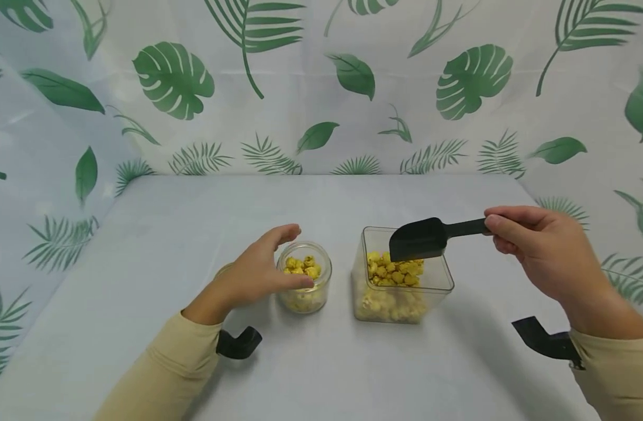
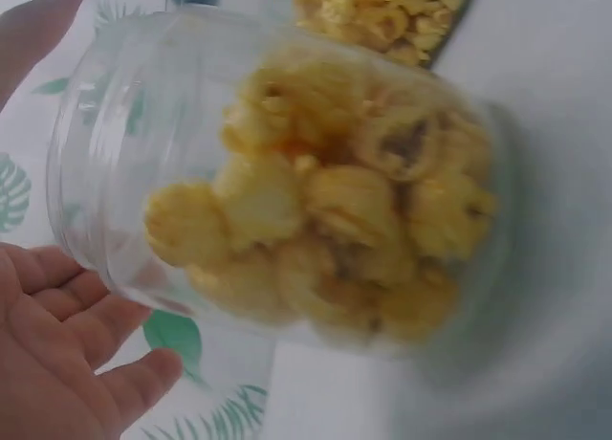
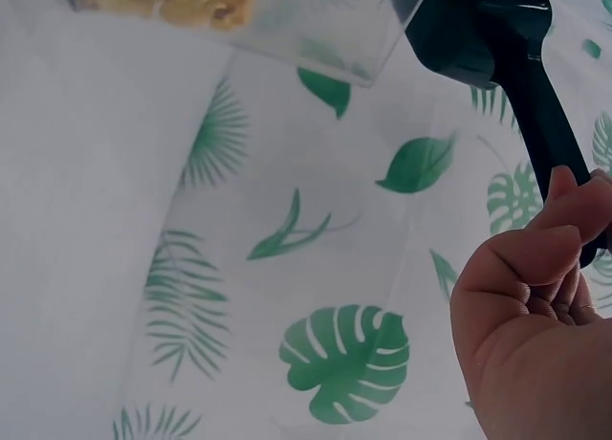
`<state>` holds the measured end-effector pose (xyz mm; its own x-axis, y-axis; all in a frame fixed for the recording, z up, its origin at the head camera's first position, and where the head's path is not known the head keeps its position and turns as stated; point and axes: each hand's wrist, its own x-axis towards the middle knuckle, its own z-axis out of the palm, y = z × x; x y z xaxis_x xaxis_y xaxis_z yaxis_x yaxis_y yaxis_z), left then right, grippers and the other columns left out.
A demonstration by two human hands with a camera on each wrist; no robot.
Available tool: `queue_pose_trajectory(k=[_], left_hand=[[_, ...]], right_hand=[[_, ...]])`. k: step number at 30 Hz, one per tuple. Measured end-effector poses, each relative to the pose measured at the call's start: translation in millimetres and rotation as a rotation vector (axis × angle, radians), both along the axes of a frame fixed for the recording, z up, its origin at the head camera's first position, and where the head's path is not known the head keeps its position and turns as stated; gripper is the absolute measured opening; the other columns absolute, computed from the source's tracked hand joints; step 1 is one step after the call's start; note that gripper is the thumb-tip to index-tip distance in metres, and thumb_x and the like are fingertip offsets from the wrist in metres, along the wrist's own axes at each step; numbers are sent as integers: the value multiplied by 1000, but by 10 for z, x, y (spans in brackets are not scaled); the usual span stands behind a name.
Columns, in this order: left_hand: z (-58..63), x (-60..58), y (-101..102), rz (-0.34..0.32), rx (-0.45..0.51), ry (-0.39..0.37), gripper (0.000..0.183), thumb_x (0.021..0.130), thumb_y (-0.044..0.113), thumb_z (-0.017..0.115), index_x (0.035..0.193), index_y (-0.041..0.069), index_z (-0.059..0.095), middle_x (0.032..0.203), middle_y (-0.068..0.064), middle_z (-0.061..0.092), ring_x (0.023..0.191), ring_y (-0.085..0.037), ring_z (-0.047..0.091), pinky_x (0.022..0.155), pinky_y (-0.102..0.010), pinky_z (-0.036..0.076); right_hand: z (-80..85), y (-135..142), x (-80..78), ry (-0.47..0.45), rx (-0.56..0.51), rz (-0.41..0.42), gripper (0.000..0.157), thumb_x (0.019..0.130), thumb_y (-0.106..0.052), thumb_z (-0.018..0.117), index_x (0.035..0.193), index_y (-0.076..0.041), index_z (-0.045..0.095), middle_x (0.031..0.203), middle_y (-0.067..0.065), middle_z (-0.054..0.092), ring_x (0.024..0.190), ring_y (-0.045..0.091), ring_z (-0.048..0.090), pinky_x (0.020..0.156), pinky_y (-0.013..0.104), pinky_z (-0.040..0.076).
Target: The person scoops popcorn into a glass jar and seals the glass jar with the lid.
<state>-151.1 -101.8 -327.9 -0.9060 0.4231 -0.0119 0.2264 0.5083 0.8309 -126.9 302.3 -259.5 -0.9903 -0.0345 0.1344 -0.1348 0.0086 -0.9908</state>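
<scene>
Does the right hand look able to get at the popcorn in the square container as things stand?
Probably yes: the right hand holds a black scoop at the top of the square container, which is open, so the way down to the popcorn looks free.

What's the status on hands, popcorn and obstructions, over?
Right hand holds black scoop above square container. Left hand straddles jar, contact unclear. Popcorn in both vessels. No obstruction seen.

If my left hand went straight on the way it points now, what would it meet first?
Probably the clear round jar; your left hand is open around its left side, though contact is unclear.
</scene>
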Motion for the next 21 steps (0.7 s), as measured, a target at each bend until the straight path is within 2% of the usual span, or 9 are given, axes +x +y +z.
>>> queue_pose_trajectory(k=[3, 5, 7, 9, 13, 21], left_hand=[[90, -49, 80, -25, -28, 39, 99, 77, 44, 86, 154, 10, 35, 153, -1, 42, 141, -23, 36, 114, -47, 31], [156, -79, 150, -60, -28, 70, 98, 78, 43, 86, 154, 9, 35, 153, -2, 41, 141, -21, 37, 114, -46, 31], [215, -104, 227, -91, -24, 91, 96, 79, 42, 85, 154, 9, 36, 153, -1, 42, 140, -19, 37, 114, -44, 32], [268, -123, 309, -118, -16, 101, 94, 79, 42, 85, 154, 9, 37, 153, -1, 42, 140, -18, 38, 113, -43, 33], [321, -155, 466, -156, -16, 98, 91, 81, 40, 85, 153, 10, 39, 153, 0, 43, 140, -15, 38, 113, -40, 34], [294, -168, 708, -222, -105, 105, 89, 85, 42, 80, 155, 10, 36, 155, -3, 40, 142, -18, 36, 113, -38, 33]], right_hand=[[50, 4, 30, 2, 279, -86, 20, 96, -3, 67, 98, -19, 78, 75, -3, 68, 68, 9, 59, 65, 14, 48], [84, -18, 45, -3, 494, -151, 9, 96, -15, 70, 102, -18, 76, 75, -7, 67, 70, 8, 58, 65, 13, 45], [112, -63, 52, 3, 685, -200, 17, 96, -25, 70, 109, -15, 74, 76, -9, 67, 72, 7, 58, 65, 14, 43], [142, -108, 54, 16, 793, -215, 30, 96, -31, 70, 114, -8, 72, 77, -8, 67, 73, 6, 57, 62, 18, 42], [200, -189, 48, 78, 900, -205, 34, 95, -33, 71, 115, -5, 73, 75, -3, 68, 70, 4, 58, 56, 22, 41], [265, -337, 72, 188, 1010, -185, 31, 93, -32, 74, 107, -4, 76, 72, 2, 67, 63, 10, 56, 47, 29, 38]])
